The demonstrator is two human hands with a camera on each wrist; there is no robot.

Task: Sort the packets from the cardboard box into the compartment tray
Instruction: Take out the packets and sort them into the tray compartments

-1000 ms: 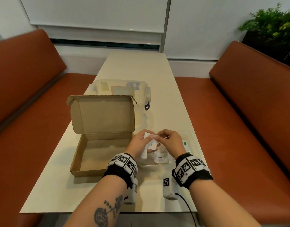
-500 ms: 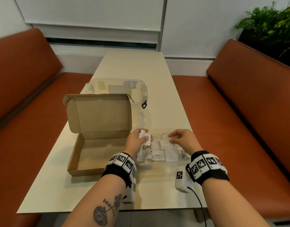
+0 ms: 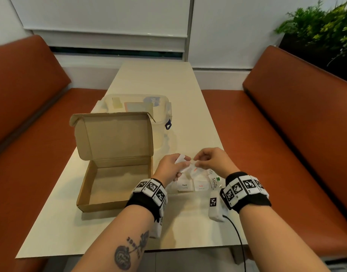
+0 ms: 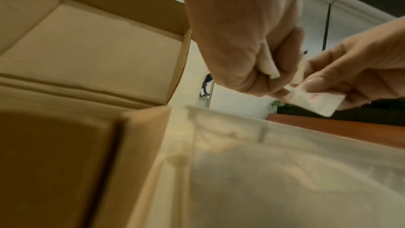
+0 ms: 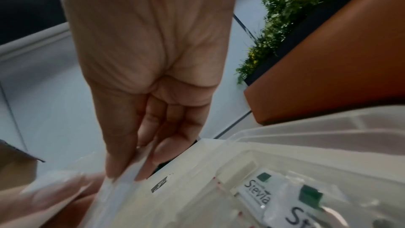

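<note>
Two hands, one packet between them — above the compartment tray

Left hand (image 3: 169,167): fingers curled, gripping white packets (image 4: 269,63). Right hand (image 3: 212,162): thumb and fingers pinching a red-printed packet (image 3: 193,170) — the left fingertips touch it too. Compartment tray (image 3: 220,185) lies directly beneath the hands, its packets at their 6 o'clock; open cardboard box (image 3: 110,165) at their 9 o'clock.

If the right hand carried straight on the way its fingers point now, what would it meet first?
The right hand points leftward, pinching a small white paper packet. Straight on, it would probably meet the left hand, which grips more white packets just across from it over the clear plastic compartment tray. Depth is hard to judge.
</note>
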